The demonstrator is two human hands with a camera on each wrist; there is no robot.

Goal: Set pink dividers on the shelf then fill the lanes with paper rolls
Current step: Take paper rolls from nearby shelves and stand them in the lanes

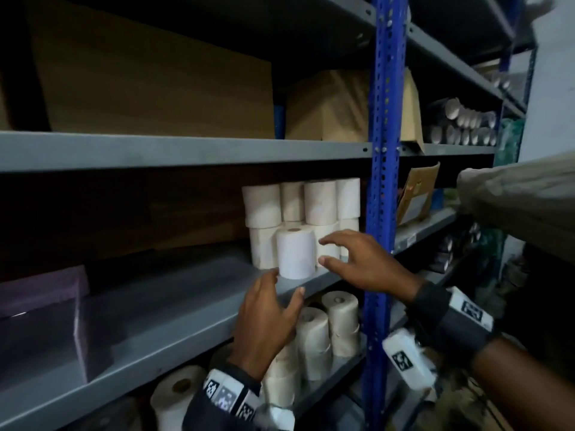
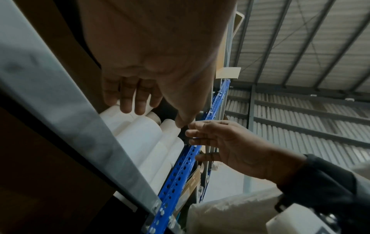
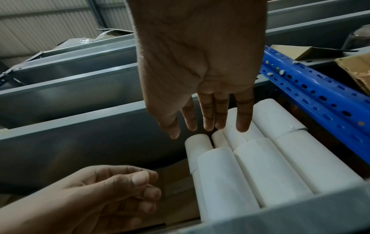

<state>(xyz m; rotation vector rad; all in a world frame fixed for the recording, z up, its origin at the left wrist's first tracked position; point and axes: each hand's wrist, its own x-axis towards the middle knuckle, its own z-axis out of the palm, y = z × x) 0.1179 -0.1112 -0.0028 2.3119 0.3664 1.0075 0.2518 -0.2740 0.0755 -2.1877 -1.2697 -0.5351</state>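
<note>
L grip (image 1: 267,318) sits nearest, below the shelf (image 1: 174,334) edge, fingers loosely curled, holding nothing. R grip (image 1: 357,262) spread, fingers straight, just beside front white paper roll (image 1: 295,253), not clearly touching. Roll stands upright at shelf edge w/ stacked rolls (image 1: 298,209) behind. Pink divider (image 1: 40,290) far left.

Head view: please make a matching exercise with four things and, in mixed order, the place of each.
1. bright white paper roll
2. blue perforated steel post
3. large brown cardboard box
4. purple-pink divider board

a. shelf above the rolls
b. left end of the middle shelf
c. front edge of the middle shelf
d. upright, right of the rolls

Pairs: 1-c, 2-d, 3-a, 4-b
</note>
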